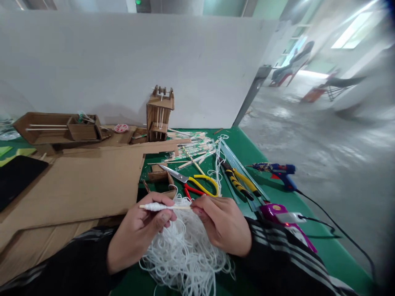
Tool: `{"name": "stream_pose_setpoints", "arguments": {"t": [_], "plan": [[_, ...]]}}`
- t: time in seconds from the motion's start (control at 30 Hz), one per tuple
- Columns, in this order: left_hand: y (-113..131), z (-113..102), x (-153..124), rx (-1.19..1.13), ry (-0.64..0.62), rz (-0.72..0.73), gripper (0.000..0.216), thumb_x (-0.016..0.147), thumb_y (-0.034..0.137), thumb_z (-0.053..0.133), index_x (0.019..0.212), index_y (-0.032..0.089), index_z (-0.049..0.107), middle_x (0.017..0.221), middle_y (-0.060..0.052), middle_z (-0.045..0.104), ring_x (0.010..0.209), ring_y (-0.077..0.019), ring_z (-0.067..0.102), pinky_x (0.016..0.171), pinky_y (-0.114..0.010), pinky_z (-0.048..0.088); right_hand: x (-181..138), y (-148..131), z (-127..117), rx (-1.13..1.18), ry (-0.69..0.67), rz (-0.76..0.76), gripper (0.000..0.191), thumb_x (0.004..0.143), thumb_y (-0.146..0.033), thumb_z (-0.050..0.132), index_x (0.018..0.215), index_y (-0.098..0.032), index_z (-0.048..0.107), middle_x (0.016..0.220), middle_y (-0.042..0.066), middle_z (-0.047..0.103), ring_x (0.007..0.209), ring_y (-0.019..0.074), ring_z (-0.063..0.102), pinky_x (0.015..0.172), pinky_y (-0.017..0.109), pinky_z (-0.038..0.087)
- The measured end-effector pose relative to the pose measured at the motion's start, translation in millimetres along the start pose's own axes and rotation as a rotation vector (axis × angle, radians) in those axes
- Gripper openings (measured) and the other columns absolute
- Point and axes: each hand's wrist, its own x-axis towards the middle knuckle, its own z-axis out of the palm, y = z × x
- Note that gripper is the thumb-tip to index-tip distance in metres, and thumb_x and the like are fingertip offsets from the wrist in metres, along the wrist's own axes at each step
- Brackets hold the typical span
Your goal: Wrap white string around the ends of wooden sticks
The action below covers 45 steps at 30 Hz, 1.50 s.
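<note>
At the lower centre of the frame, the left hand [143, 228] holds a thin wooden stick [182, 208] with its thumb and fingers, around the part wrapped in white cord [154, 206]; the right hand [226, 226] pinches the stick's other end. A loose heap of cord [191, 257] lies beneath both hands on the green bench [247, 153].

A broad cardboard sheet [92, 185] covers the left of the bench, with a black flat object [18, 176] at the left edge. In the middle lie scissors [184, 179] with red and yellow handles; right of them are yellow-and-black pliers [237, 181], a purple device [277, 211] and a blue glue gun [284, 169].

Farther back, wrapped sticks [197, 144] are spread near the centre. A long open cardboard box [23, 123] at left has white rods in it, and a small box [82, 131] at its right end contains white and green pieces. A cardboard tower [158, 117] with upright white rods stands before the white partition [138, 70]. At upper right, blurred chairs [290, 68] stand on a grey floor [268, 127].
</note>
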Motion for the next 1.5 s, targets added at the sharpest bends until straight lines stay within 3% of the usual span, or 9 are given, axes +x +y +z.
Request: {"name": "stream_pose_setpoints", "arguments": {"t": [0.23, 0.4, 0.53, 0.67, 0.83, 1.0, 1.13, 1.3, 1.5], "plan": [[1.2, -0.8, -1.1, 0.017, 0.000, 0.002, 0.018, 0.091, 0.037, 0.059, 0.101, 0.022, 0.057, 0.079, 0.000, 0.069, 0.067, -0.0102, 0.059, 0.060, -0.018, 0.047, 0.2, 1.2, 1.0, 0.001, -0.004, -0.015, 0.014, 0.093, -0.014, 0.041, 0.087, -0.019, 0.053, 0.067, 0.000, 0.062, 0.052, 0.0138, 0.055, 0.051, 0.026, 0.035], [-0.3, -1.0, -1.2, 0.005, 0.006, 0.002, 0.019, 0.091, 0.037, 0.059, 0.101, 0.021, 0.058, 0.079, -0.001, 0.069, 0.067, -0.0105, 0.058, 0.059, -0.019, 0.047, 0.0, 0.7, 0.6, 0.005, 0.003, 0.026, 0.004, 0.092, -0.021, 0.050, 0.092, -0.018, 0.052, 0.078, 0.002, 0.064, 0.060, 0.0144, 0.059, 0.052, 0.026, 0.037], [-0.5, -1.0, -0.8, 0.012, 0.003, 0.007, 0.019, 0.091, 0.036, 0.060, 0.102, 0.021, 0.058, 0.079, -0.001, 0.069, 0.067, -0.0109, 0.058, 0.059, -0.019, 0.047, 0.0, 1.3, 0.7, -0.008, -0.004, -0.030, 0.015, 0.092, -0.011, 0.039, 0.089, -0.019, 0.051, 0.071, 0.000, 0.062, 0.057, 0.0141, 0.057, 0.053, 0.026, 0.037], [0.7, -0.7, -0.1, 0.014, 0.016, 0.009, 0.019, 0.091, 0.037, 0.060, 0.100, 0.021, 0.059, 0.079, -0.001, 0.069, 0.067, -0.0108, 0.059, 0.059, -0.018, 0.048, -0.3, 0.6, 0.8, -0.019, -0.012, 0.021, 0.007, 0.093, -0.021, 0.047, 0.096, -0.017, 0.051, 0.082, 0.003, 0.064, 0.064, 0.0150, 0.060, 0.055, 0.027, 0.039], [0.8, -0.3, 0.7, 0.004, -0.003, 0.014, 0.018, 0.091, 0.037, 0.060, 0.101, 0.022, 0.058, 0.079, 0.000, 0.069, 0.066, -0.0093, 0.058, 0.059, -0.016, 0.047, -0.2, 0.1, 0.2, -0.034, -0.006, -0.025, 0.015, 0.092, -0.011, 0.040, 0.086, -0.019, 0.051, 0.071, 0.000, 0.061, 0.057, 0.0141, 0.056, 0.052, 0.026, 0.036], [-1.6, -1.0, -0.2, -0.003, 0.001, 0.002, 0.018, 0.092, 0.038, 0.059, 0.102, 0.023, 0.058, 0.080, 0.001, 0.069, 0.068, -0.0089, 0.059, 0.060, -0.016, 0.047, -0.7, -0.7, 0.0, -0.028, -0.016, 0.032, 0.008, 0.092, -0.021, 0.047, 0.095, -0.017, 0.052, 0.082, 0.004, 0.064, 0.064, 0.0152, 0.059, 0.055, 0.027, 0.038], [-2.5, -2.1, -0.8, -0.002, -0.011, 0.002, 0.017, 0.092, 0.036, 0.060, 0.103, 0.023, 0.058, 0.080, 0.001, 0.069, 0.069, -0.0091, 0.058, 0.061, -0.016, 0.047, -0.1, -0.8, 0.1, -0.018, 0.019, -0.021, 0.013, 0.091, -0.011, 0.042, 0.085, -0.019, 0.051, 0.073, 0.001, 0.062, 0.058, 0.0137, 0.056, 0.054, 0.026, 0.037], [-1.8, -1.7, -0.1, -0.011, 0.001, 0.002, 0.018, 0.092, 0.037, 0.059, 0.102, 0.023, 0.058, 0.080, 0.001, 0.069, 0.069, -0.0087, 0.058, 0.061, -0.015, 0.047, 0.5, -1.0, -0.8, -0.015, -0.001, 0.022, 0.007, 0.093, -0.022, 0.048, 0.094, -0.018, 0.053, 0.081, 0.004, 0.065, 0.064, 0.0147, 0.060, 0.055, 0.026, 0.039], [0.6, -0.5, -0.5, -0.002, 0.002, 0.005, 0.018, 0.091, 0.036, 0.060, 0.102, 0.021, 0.058, 0.079, -0.001, 0.069, 0.068, -0.0102, 0.059, 0.060, -0.017, 0.048, -1.5, 0.0, -0.2, -0.021, -0.018, -0.034, 0.015, 0.093, -0.014, 0.039, 0.090, -0.018, 0.053, 0.074, 0.002, 0.064, 0.057, 0.0143, 0.057, 0.051, 0.026, 0.037]]}}
